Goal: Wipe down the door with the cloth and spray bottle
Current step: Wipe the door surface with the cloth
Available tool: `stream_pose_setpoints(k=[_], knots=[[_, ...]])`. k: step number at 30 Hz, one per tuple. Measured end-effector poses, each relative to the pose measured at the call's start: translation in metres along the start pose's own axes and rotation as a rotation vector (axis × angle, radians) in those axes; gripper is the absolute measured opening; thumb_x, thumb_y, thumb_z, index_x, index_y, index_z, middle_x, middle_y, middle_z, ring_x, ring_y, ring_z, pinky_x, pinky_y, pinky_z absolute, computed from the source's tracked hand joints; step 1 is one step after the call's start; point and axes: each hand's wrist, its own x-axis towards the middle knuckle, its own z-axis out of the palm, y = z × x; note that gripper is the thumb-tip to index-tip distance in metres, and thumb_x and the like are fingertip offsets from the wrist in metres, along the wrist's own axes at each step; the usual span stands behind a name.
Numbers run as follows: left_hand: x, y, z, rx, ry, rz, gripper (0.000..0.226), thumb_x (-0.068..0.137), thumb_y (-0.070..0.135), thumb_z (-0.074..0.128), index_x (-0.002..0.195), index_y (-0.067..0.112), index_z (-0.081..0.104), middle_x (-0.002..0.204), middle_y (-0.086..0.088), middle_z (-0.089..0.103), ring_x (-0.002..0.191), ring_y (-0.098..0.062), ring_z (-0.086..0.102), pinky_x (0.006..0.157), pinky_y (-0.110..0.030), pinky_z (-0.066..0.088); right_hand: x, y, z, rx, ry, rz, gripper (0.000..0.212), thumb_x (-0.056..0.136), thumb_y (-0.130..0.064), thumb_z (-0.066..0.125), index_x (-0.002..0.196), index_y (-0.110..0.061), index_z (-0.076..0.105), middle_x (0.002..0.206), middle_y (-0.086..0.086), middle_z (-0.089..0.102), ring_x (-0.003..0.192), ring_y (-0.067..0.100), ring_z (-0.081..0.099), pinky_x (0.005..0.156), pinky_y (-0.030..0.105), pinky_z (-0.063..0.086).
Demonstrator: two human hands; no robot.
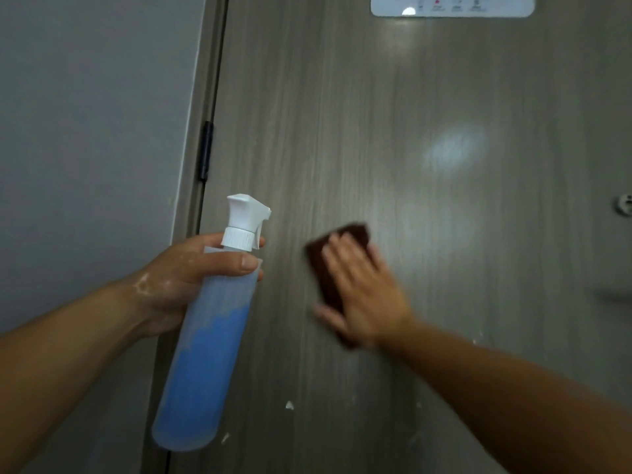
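Gripping hand: left hand (178, 278) is clenching its fingers around the upper body of a translucent plastic spray bottle (208, 340) with a white trigger head, at about 8 o'clock in the view.
Bottle: it is holding blue liquid in its lower part and is tilting, base toward 7 o'clock, white nozzle pointing toward 1 o'clock at the door; whether it is touching the door I cannot tell.
Wiping hand: right hand (362, 289) is lying flat with fingers spread and extended, pressing a dark brown folded cloth (337, 268) against the door just below centre; hand and cloth are appearing blurred.
Cloth: it is showing at 11 o'clock and 7 o'clock of the palm, the rest hidden beneath the hand.
Door: grey-brown wood-grain door (427, 114) is filling the centre and right, with small white flecks showing toward 6 o'clock.
Hinge: black hinge (206, 150) is sitting on the door's left edge at 10 o'clock.
Sign: white rounded sign (451, 6) is sitting at 12 o'clock.
Wall: plain grey wall (85, 131) is standing at 9 o'clock.
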Motion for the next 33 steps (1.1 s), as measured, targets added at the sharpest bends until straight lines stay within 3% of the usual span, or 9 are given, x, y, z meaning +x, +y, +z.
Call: stream_pose_setpoints(k=[3, 7, 12, 15, 17, 21, 26, 29, 33], knots=[[0.004, -0.005, 0.003, 0.018, -0.001, -0.007, 0.076, 0.038, 0.045, 0.093, 0.106, 0.022, 0.071, 0.093, -0.015, 0.07, 0.076, -0.024, 0.067, 0.072, -0.041, 0.052, 0.069, 0.056, -0.031, 0.018, 0.001, 0.278, 0.101, 0.097, -0.08, 0.018, 0.166, -0.007, 0.014, 0.174, 0.015, 0.007, 0.162, 0.029, 0.0, 0.13, 0.054, 0.001], [0.002, -0.023, 0.014, 0.051, 0.034, -0.025, 0.074, 0.035, 0.046, 0.093, 0.102, 0.022, 0.073, 0.091, -0.014, 0.072, 0.074, -0.022, 0.068, 0.068, -0.037, 0.051, 0.085, 0.031, -0.028, 0.142, 0.076, 0.514, 0.1, 0.098, -0.078, 0.015, 0.166, -0.006, 0.006, 0.174, 0.017, 0.001, 0.161, 0.031, -0.005, 0.129, 0.055, -0.003], [-0.003, -0.043, 0.043, 0.125, 0.063, -0.045, 0.078, 0.027, 0.049, 0.094, 0.099, 0.022, 0.074, 0.092, -0.014, 0.073, 0.076, -0.022, 0.069, 0.07, -0.037, 0.05, -0.049, -0.033, 0.01, 0.114, 0.008, 0.081, 0.098, 0.099, -0.076, 0.03, 0.165, -0.005, 0.017, 0.174, 0.017, 0.009, 0.161, 0.031, -0.002, 0.129, 0.056, 0.001], [-0.008, -0.051, 0.061, 0.099, 0.069, -0.057, 0.086, 0.019, 0.047, 0.096, 0.098, 0.022, 0.075, 0.095, -0.022, 0.073, 0.079, -0.028, 0.069, 0.075, -0.042, 0.05, -0.079, 0.002, 0.015, 0.043, -0.021, -0.095, 0.096, 0.098, -0.077, 0.033, 0.165, -0.009, 0.022, 0.173, 0.013, 0.015, 0.161, 0.028, 0.003, 0.127, 0.056, 0.012], [-0.012, -0.051, 0.07, 0.049, 0.081, -0.07, 0.089, 0.014, 0.043, 0.097, 0.098, 0.021, 0.076, 0.094, -0.025, 0.073, 0.079, -0.031, 0.069, 0.078, -0.045, 0.049, -0.049, 0.047, 0.003, 0.022, 0.01, 0.013, 0.097, 0.097, -0.077, 0.032, 0.165, -0.008, 0.024, 0.173, 0.012, 0.017, 0.161, 0.028, 0.009, 0.126, 0.058, 0.017], [-0.013, -0.053, 0.093, -0.018, 0.05, -0.06, 0.089, 0.012, 0.042, 0.097, 0.096, 0.022, 0.077, 0.092, -0.024, 0.074, 0.077, -0.031, 0.071, 0.078, -0.045, 0.049, 0.028, 0.135, -0.038, 0.062, -0.008, 0.305, 0.101, 0.096, -0.081, 0.019, 0.167, -0.01, 0.007, 0.175, 0.01, 0.0, 0.162, 0.024, -0.006, 0.13, 0.055, 0.0], [-0.006, -0.074, 0.124, -0.111, 0.012, -0.078, 0.088, 0.019, 0.038, 0.098, 0.101, 0.019, 0.075, 0.091, -0.023, 0.072, 0.075, -0.029, 0.069, 0.069, -0.039, 0.052, 0.02, 0.116, -0.031, 0.126, 0.067, 0.417, 0.101, 0.096, -0.081, 0.016, 0.167, -0.009, 0.007, 0.175, 0.012, 0.001, 0.162, 0.026, -0.007, 0.13, 0.056, -0.001], [-0.002, -0.083, 0.146, -0.174, -0.009, -0.104, 0.083, 0.024, 0.036, 0.099, 0.101, 0.016, 0.074, 0.092, -0.023, 0.07, 0.079, -0.033, 0.065, 0.072, -0.04, 0.051, -0.048, 0.077, -0.012, 0.121, 0.011, 0.313, 0.101, 0.097, -0.08, 0.021, 0.166, -0.007, 0.012, 0.175, 0.015, 0.003, 0.162, 0.029, -0.004, 0.129, 0.059, 0.005], [0.002, -0.086, 0.172, -0.182, -0.028, -0.122, 0.083, 0.025, 0.038, 0.099, 0.102, 0.017, 0.074, 0.09, -0.022, 0.068, 0.076, -0.03, 0.064, 0.069, -0.038, 0.05, -0.119, 0.084, 0.0, 0.05, -0.059, -0.017, 0.099, 0.097, -0.079, 0.034, 0.164, -0.007, 0.025, 0.173, 0.014, 0.016, 0.161, 0.03, 0.009, 0.125, 0.061, 0.023]])
